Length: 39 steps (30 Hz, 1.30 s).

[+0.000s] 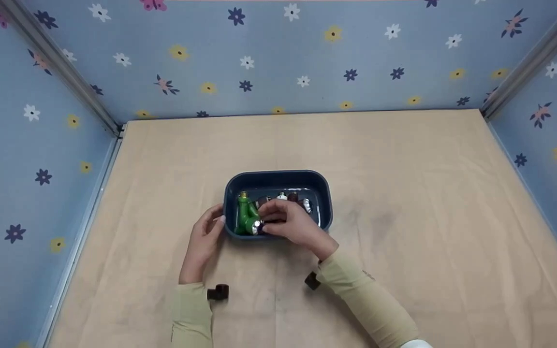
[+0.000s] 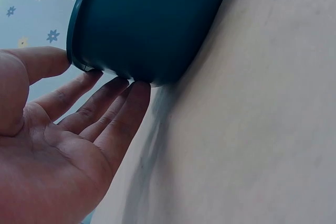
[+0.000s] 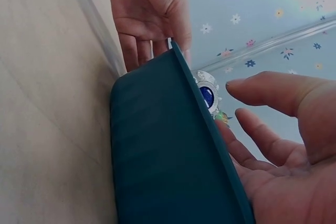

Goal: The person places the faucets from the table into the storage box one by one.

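Observation:
A dark blue rectangular tub stands on the cloth and holds several small glossy pieces. At its left end my left hand touches the outer wall with extended fingertips; the thumb lies at the rim. Over the tub reaches my right hand, its thumb and fingers spread apart beside a silver-ringed blue stone, with nothing visibly between them. In the tub's left part lies a green piece with a gold cap. Part of the contents is hidden under the right hand.
Farther right in the tub are a white piece with a silver cap, a brown piece and a silvery piece. Beige cloth covers the tabletop. Blue flowered panels stand behind and at both sides.

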### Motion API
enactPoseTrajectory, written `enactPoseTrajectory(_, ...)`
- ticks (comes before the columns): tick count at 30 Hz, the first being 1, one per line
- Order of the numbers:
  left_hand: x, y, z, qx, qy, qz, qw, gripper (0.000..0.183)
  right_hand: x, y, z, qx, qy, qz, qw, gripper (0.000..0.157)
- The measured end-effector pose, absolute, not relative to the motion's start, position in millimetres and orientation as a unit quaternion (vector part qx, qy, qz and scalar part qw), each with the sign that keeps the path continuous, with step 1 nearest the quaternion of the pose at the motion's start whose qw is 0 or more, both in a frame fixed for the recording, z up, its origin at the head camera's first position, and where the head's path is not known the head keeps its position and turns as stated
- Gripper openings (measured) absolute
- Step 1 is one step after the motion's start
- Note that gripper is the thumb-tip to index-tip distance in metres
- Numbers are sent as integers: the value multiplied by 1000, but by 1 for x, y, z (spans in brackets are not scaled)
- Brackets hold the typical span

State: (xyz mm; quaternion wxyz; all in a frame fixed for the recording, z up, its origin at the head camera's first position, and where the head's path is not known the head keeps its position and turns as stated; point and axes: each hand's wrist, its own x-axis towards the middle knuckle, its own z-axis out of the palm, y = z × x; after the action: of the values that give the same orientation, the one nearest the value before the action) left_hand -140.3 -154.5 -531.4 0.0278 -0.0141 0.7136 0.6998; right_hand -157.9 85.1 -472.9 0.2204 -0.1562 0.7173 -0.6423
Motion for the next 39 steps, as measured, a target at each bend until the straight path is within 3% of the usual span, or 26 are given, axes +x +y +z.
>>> enactPoseTrajectory(11, -140, -155, -533, -14, 711, 703, 27, 38, -162, 92, -481, -91, 660, -708, 234, 25)
enactPoseTrajectory(33, -141, -156, -533, -12, 723, 690, 32, 39, -150, 124, -473, -79, 593, -770, 220, 34)
enactPoseTrajectory(39, -136, -154, -514, -15, 727, 685, 47, 39, -144, 132, -467, -86, 598, -766, 221, 36)
